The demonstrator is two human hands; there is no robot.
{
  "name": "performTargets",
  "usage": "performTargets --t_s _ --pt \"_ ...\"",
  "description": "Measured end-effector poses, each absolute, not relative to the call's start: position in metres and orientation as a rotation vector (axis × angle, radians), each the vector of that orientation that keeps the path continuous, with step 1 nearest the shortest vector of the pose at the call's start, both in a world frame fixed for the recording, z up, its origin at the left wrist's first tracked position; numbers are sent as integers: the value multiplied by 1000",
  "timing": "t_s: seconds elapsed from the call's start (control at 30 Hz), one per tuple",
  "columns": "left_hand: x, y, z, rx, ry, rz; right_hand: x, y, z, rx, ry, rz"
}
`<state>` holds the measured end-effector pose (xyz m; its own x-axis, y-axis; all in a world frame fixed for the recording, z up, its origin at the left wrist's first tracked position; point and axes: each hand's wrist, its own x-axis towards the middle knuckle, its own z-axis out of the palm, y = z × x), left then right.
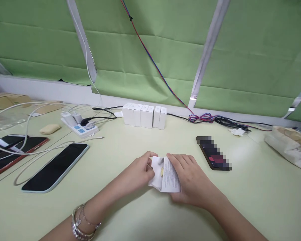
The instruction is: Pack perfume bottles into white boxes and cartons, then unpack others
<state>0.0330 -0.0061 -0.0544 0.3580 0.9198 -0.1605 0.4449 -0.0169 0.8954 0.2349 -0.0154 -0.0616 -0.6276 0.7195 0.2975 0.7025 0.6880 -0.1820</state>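
A small white box [172, 175] with printed text on one side lies in front of me, its end open toward the left. Through the opening shows a small yellowish item [162, 171], too small to name. My right hand [190, 175] wraps around the box's right side, fingers over the top and thumb below. At the open end, my left hand [144, 170] has its fingers curled and pinched at the white flap [155, 180]. Bracelets circle my left wrist.
Several white boxes [144, 115] stand upright in a row at the back. A phone [212, 154] lies right; another phone [56, 169] lies left, near a power strip [80, 129] with plugs. White cables cross the left side. A crumpled cloth bag [286, 147] is far right.
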Motion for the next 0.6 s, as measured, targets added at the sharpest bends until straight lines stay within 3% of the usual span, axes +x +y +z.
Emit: performTargets --t_s 0.23,0.6 --pt "40 1 -67 1590 1267 707 236 -12 -64 -1097 -2497 153" --pt "16 19 -49 1357 1292 842 247 -1 -62 -1253 -2482 300"
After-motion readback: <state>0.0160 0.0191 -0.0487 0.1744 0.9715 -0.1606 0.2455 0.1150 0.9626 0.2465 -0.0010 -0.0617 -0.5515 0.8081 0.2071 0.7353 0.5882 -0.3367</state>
